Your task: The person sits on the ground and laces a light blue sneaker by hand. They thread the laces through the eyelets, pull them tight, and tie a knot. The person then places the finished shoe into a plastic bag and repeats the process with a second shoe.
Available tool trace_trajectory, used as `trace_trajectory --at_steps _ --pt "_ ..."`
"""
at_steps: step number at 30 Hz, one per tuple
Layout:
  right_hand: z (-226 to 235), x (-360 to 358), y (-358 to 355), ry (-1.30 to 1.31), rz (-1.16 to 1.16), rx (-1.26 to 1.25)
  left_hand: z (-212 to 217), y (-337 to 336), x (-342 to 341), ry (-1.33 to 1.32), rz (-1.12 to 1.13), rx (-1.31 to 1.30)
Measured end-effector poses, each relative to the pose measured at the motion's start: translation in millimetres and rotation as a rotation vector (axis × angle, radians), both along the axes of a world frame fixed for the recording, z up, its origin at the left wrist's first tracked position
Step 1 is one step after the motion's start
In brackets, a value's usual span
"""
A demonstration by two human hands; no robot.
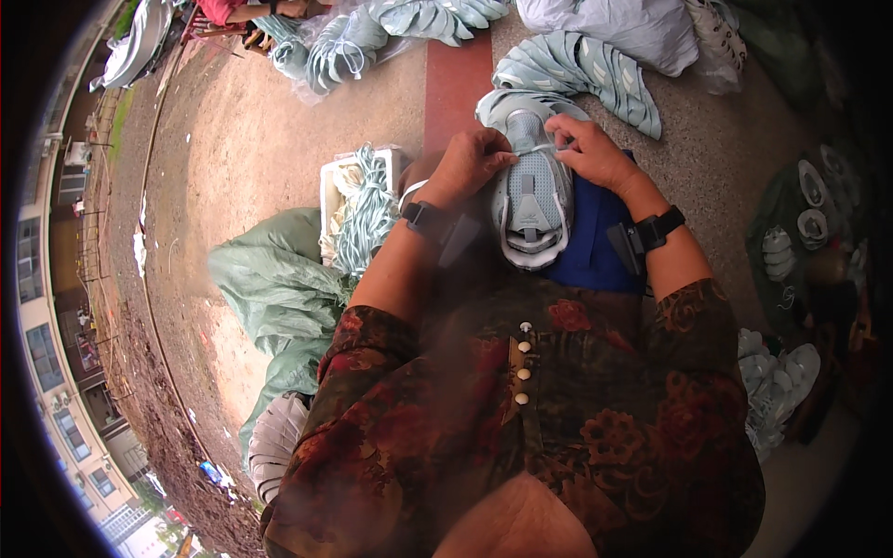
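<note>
In the head view, pinching a lace (536,149) across the shoe (534,214), fingers clamped on it in left hand (468,166) and right hand (601,156), probably for control, with the shoe partly over blue cloth (582,237), perhaps as padding, and cords (366,216) boxed nearby, likely for reach.

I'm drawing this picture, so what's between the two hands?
In the head view, a grey shoe upper with a pale lace lies between the left hand and right hand.

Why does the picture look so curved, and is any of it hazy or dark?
Head view: fisheye distortion bends the building along the left rim; a hazy patch softens the floral shirt; the right side falls dark, while the ground at left is brightly lit.
</note>
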State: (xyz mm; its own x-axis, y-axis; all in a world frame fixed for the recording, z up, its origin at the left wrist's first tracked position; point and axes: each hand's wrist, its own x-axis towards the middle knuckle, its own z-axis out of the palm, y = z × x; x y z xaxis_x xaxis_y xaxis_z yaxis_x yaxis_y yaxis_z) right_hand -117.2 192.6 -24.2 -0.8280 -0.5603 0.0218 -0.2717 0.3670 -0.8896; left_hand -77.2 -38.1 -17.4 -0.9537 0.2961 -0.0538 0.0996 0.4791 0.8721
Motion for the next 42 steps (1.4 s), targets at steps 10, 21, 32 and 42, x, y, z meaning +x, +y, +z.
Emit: trace_trajectory --at_steps 10,21,32,42 --pt "-4 3 -19 0.594 0.045 0.291 9 -20 14 0.115 0.016 -0.091" --pt "32 19 46 0.485 -0.076 0.315 -5 -129 74 0.237 0.384 -0.213" --pt "-19 34 177 0.423 -0.629 0.805 -2 -182 119 0.199 0.476 -0.009" --pt "31 131 522 0.172 -1.11 1.499 1 -258 185 0.267 0.627 0.018"
